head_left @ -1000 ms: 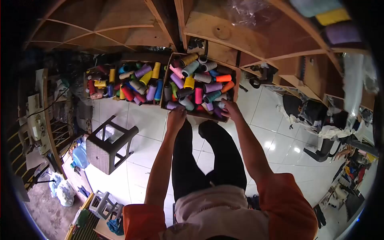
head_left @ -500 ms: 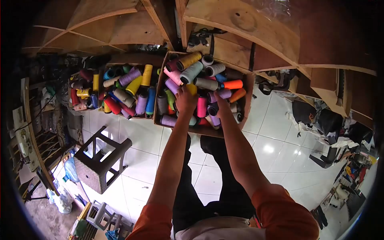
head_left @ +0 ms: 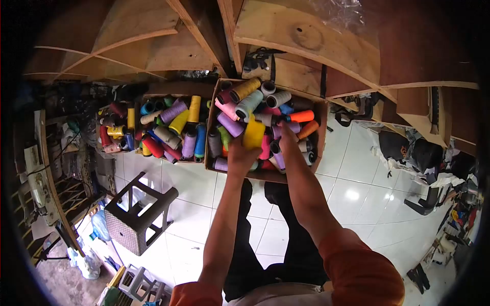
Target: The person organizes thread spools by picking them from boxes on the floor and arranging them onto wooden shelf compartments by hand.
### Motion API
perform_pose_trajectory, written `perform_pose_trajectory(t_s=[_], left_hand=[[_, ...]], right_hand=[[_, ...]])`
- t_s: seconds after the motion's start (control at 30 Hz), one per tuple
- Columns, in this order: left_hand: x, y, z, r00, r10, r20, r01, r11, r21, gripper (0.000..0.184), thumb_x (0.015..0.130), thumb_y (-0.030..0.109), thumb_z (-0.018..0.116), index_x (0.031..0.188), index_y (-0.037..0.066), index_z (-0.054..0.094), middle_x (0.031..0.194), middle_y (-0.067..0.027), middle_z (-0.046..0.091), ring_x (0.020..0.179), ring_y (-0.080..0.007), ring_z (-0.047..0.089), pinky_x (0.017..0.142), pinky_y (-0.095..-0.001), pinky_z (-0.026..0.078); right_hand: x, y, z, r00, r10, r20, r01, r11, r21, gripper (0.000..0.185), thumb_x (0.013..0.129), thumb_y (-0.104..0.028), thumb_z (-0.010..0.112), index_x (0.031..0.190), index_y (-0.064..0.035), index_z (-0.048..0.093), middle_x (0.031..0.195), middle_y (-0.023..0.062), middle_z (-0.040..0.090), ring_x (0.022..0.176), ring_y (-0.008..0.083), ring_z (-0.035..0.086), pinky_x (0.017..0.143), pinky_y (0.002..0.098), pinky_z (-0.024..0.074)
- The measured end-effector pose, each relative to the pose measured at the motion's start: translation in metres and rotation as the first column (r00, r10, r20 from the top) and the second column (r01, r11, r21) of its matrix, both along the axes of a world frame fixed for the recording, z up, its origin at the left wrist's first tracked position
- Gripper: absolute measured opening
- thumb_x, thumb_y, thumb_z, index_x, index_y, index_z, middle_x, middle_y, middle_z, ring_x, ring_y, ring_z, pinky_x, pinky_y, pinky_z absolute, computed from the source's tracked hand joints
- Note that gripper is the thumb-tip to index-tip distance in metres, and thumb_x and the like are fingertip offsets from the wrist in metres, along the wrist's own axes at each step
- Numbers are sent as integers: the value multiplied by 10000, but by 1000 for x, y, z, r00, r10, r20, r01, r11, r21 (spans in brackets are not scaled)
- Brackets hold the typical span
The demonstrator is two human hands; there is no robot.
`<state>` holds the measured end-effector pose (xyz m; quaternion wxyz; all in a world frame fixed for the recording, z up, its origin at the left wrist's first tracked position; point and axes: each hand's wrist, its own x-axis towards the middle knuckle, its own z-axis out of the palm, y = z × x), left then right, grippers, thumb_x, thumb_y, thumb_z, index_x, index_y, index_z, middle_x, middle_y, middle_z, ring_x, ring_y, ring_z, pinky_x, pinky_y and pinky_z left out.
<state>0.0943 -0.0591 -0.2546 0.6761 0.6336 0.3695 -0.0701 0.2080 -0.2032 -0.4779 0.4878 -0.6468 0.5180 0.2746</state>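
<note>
A cardboard box (head_left: 322, 140) full of thread spools stands in front of me. My left hand (head_left: 241, 154) is closed around a yellow thread spool (head_left: 253, 133), held above the pile at the box's near side. Inside the right half of the box, my right hand (head_left: 288, 140) reaches down among the spools, beside a purple spool (head_left: 277, 131). Its fingers are mostly hidden, so its grip cannot be made out. Around the hands lie an orange spool (head_left: 301, 116), a pale blue-green spool (head_left: 248, 105) and a mustard spool (head_left: 245, 90).
A second box of spools (head_left: 173, 130) stands to the left, with more spools farther left. Wooden shelving (head_left: 311, 35) overhangs the far side. A dark plastic stool (head_left: 133, 224) stands on the white tiled floor (head_left: 191, 232). Black bags (head_left: 408, 153) lie at the right.
My left hand has lifted the yellow spool up out of the pile, so more of it shows. My right hand stays in the box. The view has shifted slightly.
</note>
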Motion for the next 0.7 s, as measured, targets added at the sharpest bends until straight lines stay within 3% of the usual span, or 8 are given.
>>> perform_pose_trajectory(t_s=[0.1,0.2,0.3,0.4,0.5,0.63,0.67,0.7], left_hand=[[55,22,37,957,-177,-231,280,779,561,532,582,180,723,1044,-27,562,1166,-192,559,1095,-352,517,911,-388,434],[91,41,15,989,-122,-86,142,588,796,604,601,264,720,1097,-23,527,1248,-205,483,1125,-413,463,938,-440,411],[133,59,9,898,-143,-417,439,374,817,750,591,279,735,1220,-13,451,1318,-193,420,1149,-372,468,953,-459,395],[165,66,10,648,-313,-694,755,146,639,858,555,257,765,1291,7,400,1355,-182,403,1219,-341,436,961,-476,393],[181,74,-30,505,-516,-691,862,272,427,871,533,327,769,1281,25,439,1309,-185,443,1220,-357,443,1007,-528,348],[179,70,-47,494,-612,-617,860,238,452,1080,500,362,792,1392,33,278,1401,-172,385,1249,-354,426,1006,-531,355],[182,67,-55,552,-493,-672,830,399,389,1156,482,369,800,1413,30,204,1396,-191,381,1257,-371,409,1007,-499,366],[182,63,-61,580,-477,-660,813,390,432,1150,482,374,798,1408,25,212,1382,-204,388,1257,-375,405,1008,-490,367]], right_hand=[[-2,12,55,997,-22,-73,7,978,-207,653,614,-343,764,1102,3,502,1063,115,579,897,206,582,836,319,453],[-19,-9,51,979,107,172,-103,994,-31,478,645,-298,755,1001,-22,594,974,92,625,863,183,587,837,312,446],[-41,-48,-13,890,242,386,-273,962,27,374,656,-273,751,937,-48,647,914,81,648,851,171,585,853,320,433],[-60,-61,63,882,339,327,-351,936,-23,674,595,-278,770,1129,26,494,1031,101,585,949,202,554,863,311,437],[-71,-65,140,926,215,311,-260,960,108,655,608,-258,757,1137,31,497,1045,111,558,966,210,542,844,319,445],[-76,-91,164,951,194,242,-251,940,233,609,618,-262,748,1140,-43,525,1032,74,559,937,193,549,805,325,453],[-75,-93,172,952,218,215,-263,940,216,601,625,-256,744,1143,-44,524,1031,74,559,936,193,550,806,325,454],[-72,-95,179,952,242,189,-279,939,200,594,633,-250,739,1146,-45,522,1030,73,559,934,194,552,807,324,455]])
